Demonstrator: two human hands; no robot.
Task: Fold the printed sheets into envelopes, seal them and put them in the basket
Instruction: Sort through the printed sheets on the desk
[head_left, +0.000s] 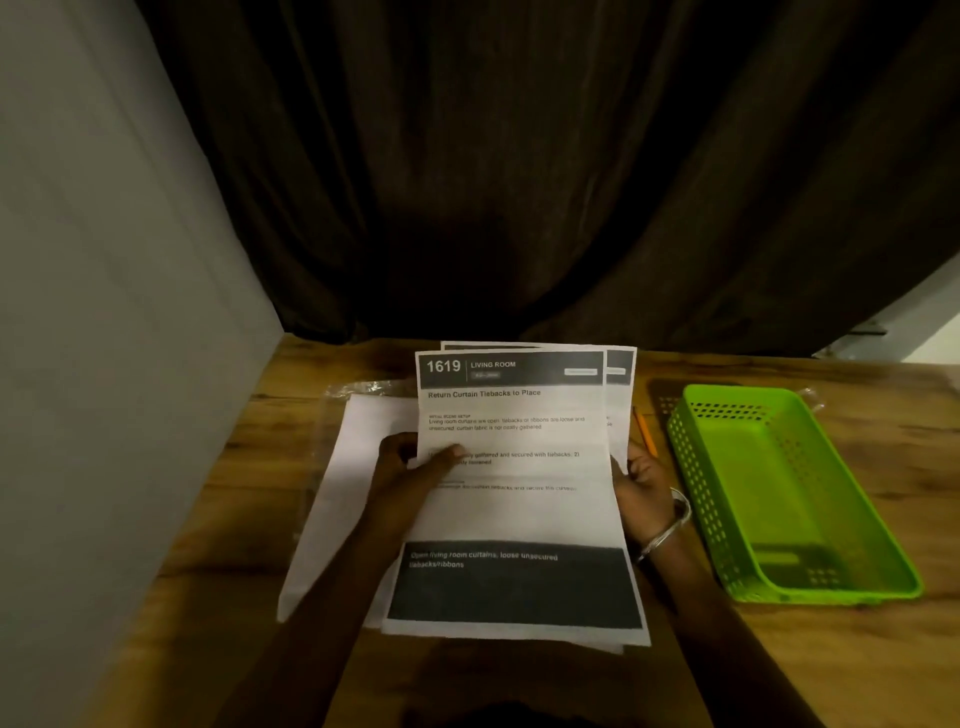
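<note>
The 2 forearms reach forward, 1 on each side of the printed sheet (514, 514). The left hand (408, 470) pinches the sheet's left edge, with the thumb laid across the front. The right hand (644, 488) grips the right edge, palm turned inward, and a bangle (667, 530) circles that wrist.

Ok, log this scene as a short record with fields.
left hand: grips the printed sheets at their left edge, thumb on top
right hand: grips their right edge
printed sheets: unfolded, held over the table, top one headed 1619 Living Room
basket: green, right of the sheets, no envelope seen inside
pencil: between sheets and basket
white papers: flat on the table, left of the sheets
</note>
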